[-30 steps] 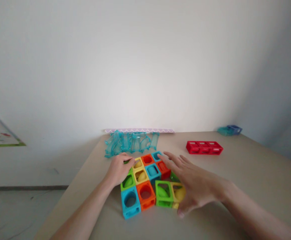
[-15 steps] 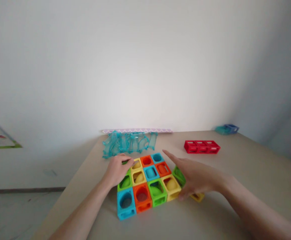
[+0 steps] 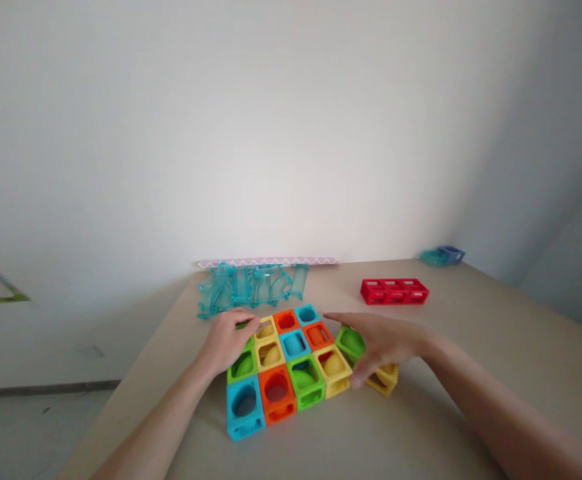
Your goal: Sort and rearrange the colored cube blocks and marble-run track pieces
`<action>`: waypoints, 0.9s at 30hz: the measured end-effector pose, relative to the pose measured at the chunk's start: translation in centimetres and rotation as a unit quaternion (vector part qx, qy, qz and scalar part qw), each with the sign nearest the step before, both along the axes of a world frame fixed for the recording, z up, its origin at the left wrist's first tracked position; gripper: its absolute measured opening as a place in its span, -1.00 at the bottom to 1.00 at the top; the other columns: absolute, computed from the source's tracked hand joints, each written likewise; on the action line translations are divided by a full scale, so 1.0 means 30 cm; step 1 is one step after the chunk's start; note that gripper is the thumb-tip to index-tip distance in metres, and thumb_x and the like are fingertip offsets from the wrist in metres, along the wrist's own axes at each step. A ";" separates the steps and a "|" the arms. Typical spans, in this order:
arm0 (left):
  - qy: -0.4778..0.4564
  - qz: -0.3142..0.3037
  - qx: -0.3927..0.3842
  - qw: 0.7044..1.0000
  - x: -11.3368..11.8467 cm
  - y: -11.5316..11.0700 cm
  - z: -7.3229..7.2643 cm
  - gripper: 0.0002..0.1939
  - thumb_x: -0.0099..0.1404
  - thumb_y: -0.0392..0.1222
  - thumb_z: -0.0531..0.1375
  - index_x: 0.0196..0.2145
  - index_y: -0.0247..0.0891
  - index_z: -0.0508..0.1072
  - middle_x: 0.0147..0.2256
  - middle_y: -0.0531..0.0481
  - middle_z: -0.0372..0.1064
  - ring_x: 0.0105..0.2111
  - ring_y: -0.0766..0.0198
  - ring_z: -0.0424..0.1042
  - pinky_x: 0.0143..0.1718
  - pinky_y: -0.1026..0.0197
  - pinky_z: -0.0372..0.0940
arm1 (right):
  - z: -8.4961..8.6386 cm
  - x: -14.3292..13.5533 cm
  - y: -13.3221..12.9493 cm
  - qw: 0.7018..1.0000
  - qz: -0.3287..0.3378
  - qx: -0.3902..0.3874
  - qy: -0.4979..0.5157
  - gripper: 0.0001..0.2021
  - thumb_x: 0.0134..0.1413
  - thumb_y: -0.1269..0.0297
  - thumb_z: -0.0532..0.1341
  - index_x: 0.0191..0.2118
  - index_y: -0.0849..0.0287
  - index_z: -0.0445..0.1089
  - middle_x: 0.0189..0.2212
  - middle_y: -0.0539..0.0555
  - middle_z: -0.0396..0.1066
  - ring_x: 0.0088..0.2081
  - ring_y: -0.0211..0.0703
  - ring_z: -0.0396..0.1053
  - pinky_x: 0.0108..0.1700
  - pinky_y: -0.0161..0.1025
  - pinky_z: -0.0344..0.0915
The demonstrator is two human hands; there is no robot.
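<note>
A flat grid of joined cube blocks [image 3: 277, 390] in blue, orange, green and yellow lies on the table in front of me. My left hand [image 3: 227, 341] is closed round its back left corner, the thumb on top near a green block. My right hand [image 3: 383, 343] arches over a separate green block [image 3: 351, 343] and yellow block [image 3: 385, 380] just right of the grid. Its index finger is stretched out and its thumb is apart, close to the grid's yellow corner block. The palm hides part of the pieces underneath.
Translucent teal track pieces [image 3: 253, 288] lie in a heap behind the grid, before a patterned lilac strip [image 3: 271, 261] along the wall. A red row of joined blocks [image 3: 395, 291] lies at the back right. Farther back sit a blue block [image 3: 451, 255] and teal pieces [image 3: 434, 258].
The view has shifted slightly, so most things appear farther left. More of the green and yellow blocks shows beneath my right hand. My left hand keeps its place at the grid's corner.
</note>
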State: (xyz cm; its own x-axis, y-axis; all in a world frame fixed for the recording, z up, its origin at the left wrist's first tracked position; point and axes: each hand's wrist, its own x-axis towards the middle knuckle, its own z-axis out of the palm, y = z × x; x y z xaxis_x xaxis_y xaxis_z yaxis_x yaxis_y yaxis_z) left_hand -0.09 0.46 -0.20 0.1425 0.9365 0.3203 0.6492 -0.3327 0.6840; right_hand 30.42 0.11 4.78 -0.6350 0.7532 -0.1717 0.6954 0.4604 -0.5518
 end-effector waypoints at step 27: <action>-0.110 0.057 -0.050 0.991 -0.018 0.027 -0.020 -0.68 0.19 -0.09 0.04 -0.37 -0.24 0.55 -0.33 -0.05 0.52 -0.25 0.12 0.44 -0.25 0.18 0.26 | -0.081 -0.058 0.031 0.953 -0.272 -0.026 0.132 -0.67 0.12 0.07 0.10 -0.14 0.21 0.38 -0.36 0.13 0.49 -0.38 -0.09 0.45 -0.46 -0.29 0.31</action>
